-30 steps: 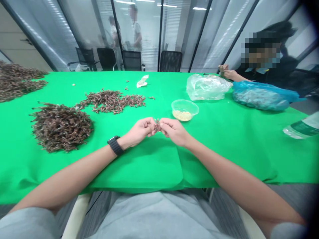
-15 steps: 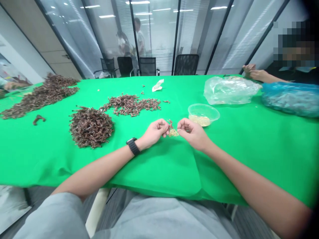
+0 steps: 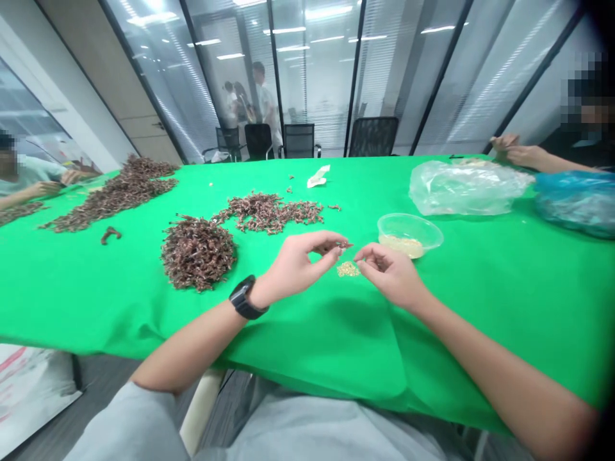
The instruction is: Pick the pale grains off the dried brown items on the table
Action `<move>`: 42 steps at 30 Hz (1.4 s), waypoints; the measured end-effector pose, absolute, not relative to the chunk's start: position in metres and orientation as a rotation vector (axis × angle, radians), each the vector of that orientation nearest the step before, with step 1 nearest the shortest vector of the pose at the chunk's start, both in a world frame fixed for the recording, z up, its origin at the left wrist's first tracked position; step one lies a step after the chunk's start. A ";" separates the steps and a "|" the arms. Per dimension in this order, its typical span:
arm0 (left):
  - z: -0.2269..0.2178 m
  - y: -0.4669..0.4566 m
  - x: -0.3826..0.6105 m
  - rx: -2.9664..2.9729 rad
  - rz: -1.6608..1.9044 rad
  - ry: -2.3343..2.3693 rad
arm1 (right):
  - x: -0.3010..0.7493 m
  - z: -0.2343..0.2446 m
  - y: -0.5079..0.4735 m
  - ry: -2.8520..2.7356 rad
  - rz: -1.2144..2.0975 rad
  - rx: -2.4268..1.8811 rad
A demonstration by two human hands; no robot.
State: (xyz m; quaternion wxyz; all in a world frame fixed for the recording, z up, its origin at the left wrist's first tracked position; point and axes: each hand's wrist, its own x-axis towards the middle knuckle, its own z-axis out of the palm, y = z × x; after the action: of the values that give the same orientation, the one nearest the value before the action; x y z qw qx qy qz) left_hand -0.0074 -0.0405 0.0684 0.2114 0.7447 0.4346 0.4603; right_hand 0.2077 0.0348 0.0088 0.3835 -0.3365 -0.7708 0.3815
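My left hand (image 3: 298, 262), with a black watch on its wrist, pinches a small brown dried pod (image 3: 340, 245) between thumb and fingertips just above the green tablecloth (image 3: 307, 320). My right hand (image 3: 391, 274) hovers close to the right of it with its fingers curled in a pinch; what it holds is too small to name. A little heap of pale seeds (image 3: 348, 269) lies on the cloth between the two hands. A clear plastic bowl (image 3: 409, 234) with more pale seeds stands just beyond my right hand.
A round pile of brown pods (image 3: 198, 252) lies to the left, a flatter scatter (image 3: 271, 211) behind it, a long heap (image 3: 115, 192) at far left. A clear bag (image 3: 464, 187) and a blue bag (image 3: 576, 202) lie at the right. Other people's hands work at both table ends.
My hands have drawn apart and seeds have dropped onto the cloth between them. The left hand keeps the pod. The view has swung to the left.
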 end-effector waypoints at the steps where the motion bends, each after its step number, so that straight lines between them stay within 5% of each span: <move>1: 0.076 -0.049 -0.012 2.146 1.285 1.271 | 0.208 0.008 0.035 -1.966 0.955 -0.864; 11: 0.129 -0.131 -0.145 1.966 1.674 2.312 | 0.205 0.006 0.032 -1.997 0.866 -0.873; 19: 0.122 -0.170 -0.240 1.830 0.985 2.935 | 0.205 0.004 0.035 -2.002 0.842 -0.879; 23: 0.110 -0.169 -0.257 1.867 0.707 2.986 | 0.205 0.004 0.035 -2.021 0.837 -0.883; 42: 0.119 -0.139 -0.274 2.152 0.477 2.734 | 0.204 0.005 0.031 -2.071 0.878 -0.891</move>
State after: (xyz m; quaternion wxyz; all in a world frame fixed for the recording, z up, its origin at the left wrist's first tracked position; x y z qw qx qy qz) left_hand -0.2742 -0.1394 0.1191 -0.1840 0.6023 0.7652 0.1334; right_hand 0.2041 0.0313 0.0048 0.3532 -0.3444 -0.8008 0.3397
